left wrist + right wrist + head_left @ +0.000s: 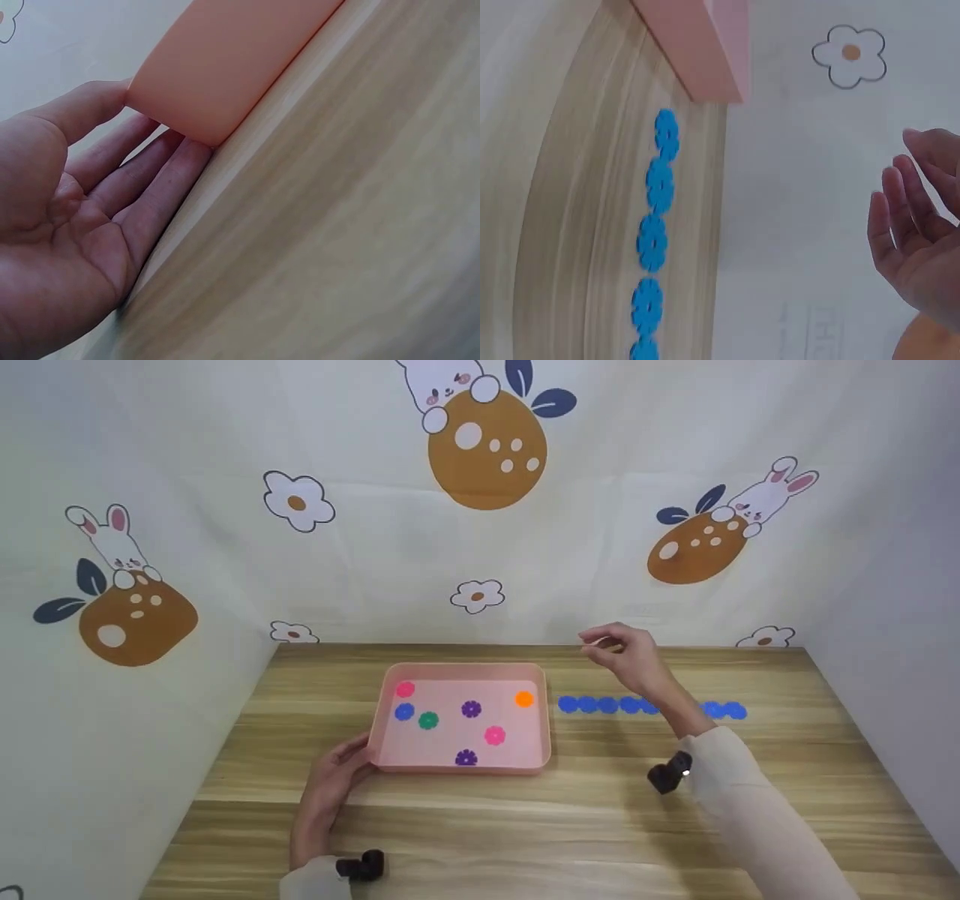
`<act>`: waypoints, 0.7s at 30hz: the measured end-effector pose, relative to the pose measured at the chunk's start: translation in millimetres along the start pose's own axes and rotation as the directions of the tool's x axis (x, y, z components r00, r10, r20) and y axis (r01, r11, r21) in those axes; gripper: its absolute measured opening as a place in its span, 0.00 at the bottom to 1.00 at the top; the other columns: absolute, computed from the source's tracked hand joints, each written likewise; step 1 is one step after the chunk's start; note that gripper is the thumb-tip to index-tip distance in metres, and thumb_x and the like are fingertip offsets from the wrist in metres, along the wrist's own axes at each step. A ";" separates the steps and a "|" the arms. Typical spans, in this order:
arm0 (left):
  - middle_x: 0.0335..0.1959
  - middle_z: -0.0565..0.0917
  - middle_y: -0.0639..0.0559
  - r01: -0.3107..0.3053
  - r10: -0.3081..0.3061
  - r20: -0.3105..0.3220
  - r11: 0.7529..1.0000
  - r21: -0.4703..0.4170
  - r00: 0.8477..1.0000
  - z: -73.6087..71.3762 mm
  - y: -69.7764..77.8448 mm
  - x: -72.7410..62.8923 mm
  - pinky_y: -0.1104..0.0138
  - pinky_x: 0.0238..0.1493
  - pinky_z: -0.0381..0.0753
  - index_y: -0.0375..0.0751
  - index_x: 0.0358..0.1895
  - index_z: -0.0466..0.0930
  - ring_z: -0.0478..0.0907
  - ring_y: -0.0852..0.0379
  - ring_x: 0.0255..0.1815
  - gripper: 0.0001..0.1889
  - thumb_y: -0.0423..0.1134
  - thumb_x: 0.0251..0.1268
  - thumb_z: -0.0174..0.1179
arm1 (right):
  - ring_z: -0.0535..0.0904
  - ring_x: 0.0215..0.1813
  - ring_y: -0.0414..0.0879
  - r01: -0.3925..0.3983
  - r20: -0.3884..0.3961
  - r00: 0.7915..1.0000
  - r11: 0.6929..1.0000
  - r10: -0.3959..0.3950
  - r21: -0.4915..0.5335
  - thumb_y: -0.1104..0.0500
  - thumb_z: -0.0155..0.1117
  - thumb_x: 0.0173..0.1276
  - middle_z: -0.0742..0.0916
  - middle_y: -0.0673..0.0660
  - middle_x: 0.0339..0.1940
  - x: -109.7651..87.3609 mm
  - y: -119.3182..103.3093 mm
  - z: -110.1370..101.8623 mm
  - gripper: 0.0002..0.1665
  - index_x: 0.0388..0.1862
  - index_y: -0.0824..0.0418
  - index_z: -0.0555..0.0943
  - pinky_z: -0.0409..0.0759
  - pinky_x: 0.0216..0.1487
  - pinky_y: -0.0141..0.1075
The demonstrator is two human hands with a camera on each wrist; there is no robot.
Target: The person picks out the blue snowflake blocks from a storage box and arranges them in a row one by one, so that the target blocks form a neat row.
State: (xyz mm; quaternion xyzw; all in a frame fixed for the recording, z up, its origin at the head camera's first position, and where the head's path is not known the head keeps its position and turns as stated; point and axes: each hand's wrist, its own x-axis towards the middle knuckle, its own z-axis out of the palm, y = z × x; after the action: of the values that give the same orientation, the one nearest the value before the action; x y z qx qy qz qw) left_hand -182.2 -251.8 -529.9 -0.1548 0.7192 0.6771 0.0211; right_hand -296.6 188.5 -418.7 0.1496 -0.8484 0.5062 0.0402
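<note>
A pink tray (465,670) stands on the wooden tabletop with several flower-shaped plastic pieces lying apart in it: pink, blue, green, purple and orange, such as the green piece (428,721). My left hand (332,780) rests against the tray's left side near the front corner. In the left wrist view, its fairly straight fingers touch the pink wall (217,60) and the thumb meets the rim. To the right of the tray runs a row of blue flower-shaped pieces (608,705), partly hidden by my right forearm. My right hand (628,655) hovers above that row, fingers loosely bent, with nothing visible between them.
A pale cloth backdrop (375,562) printed with rabbits, fruit and flowers rises behind the table and along both sides. The wooden tabletop (510,832) extends in front of the tray. A small black camera (670,772) sits at each wrist.
</note>
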 end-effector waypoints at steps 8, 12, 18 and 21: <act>0.70 0.74 0.35 0.010 -0.010 -0.005 1.000 -0.001 1.000 0.1 -0.3 -0.8 0.66 0.61 0.84 0.35 0.69 0.72 0.78 0.46 0.67 0.25 0.38 0.72 0.61 | 0.84 0.50 0.51 0.038 0.032 0.999 0.999 -0.039 0.024 0.63 0.69 0.67 0.88 0.62 0.52 17.1 -43.5 52.7 0.15 0.52 0.63 0.86 0.87 0.57 0.38; 0.70 0.74 0.37 0.012 -0.012 0.002 1.000 0.002 1.000 1.2 -0.6 -0.5 0.65 0.63 0.83 0.37 0.68 0.73 0.78 0.46 0.67 0.25 0.40 0.72 0.61 | 0.85 0.51 0.52 0.029 0.094 0.995 0.999 -0.031 0.020 0.63 0.70 0.67 0.88 0.62 0.53 24.1 -59.1 76.2 0.16 0.53 0.63 0.85 0.86 0.59 0.42; 0.69 0.76 0.37 -0.001 0.001 0.003 1.000 -0.004 1.000 2.1 -2.5 0.9 0.63 0.63 0.83 0.37 0.67 0.74 0.78 0.46 0.66 0.23 0.39 0.72 0.61 | 0.84 0.50 0.51 -0.007 0.177 0.984 1.000 0.004 0.016 0.63 0.70 0.67 0.88 0.61 0.52 30.3 -69.7 110.6 0.16 0.53 0.61 0.85 0.88 0.54 0.38; 0.68 0.76 0.37 0.000 0.000 -0.008 1.000 -0.009 1.000 1.5 -2.8 1.0 0.64 0.62 0.84 0.38 0.67 0.75 0.79 0.46 0.65 0.23 0.38 0.72 0.61 | 0.83 0.51 0.49 -0.037 0.213 0.977 0.999 0.030 0.032 0.62 0.68 0.68 0.88 0.57 0.52 30.8 -71.8 130.1 0.15 0.54 0.59 0.85 0.88 0.53 0.35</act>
State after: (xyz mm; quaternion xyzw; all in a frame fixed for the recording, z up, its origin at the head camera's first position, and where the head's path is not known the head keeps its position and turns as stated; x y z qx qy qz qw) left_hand -182.7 -250.6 -533.0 -0.1575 0.7161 0.6797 0.0177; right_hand -294.0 36.8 -414.2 0.1892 -0.8410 0.5030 -0.0617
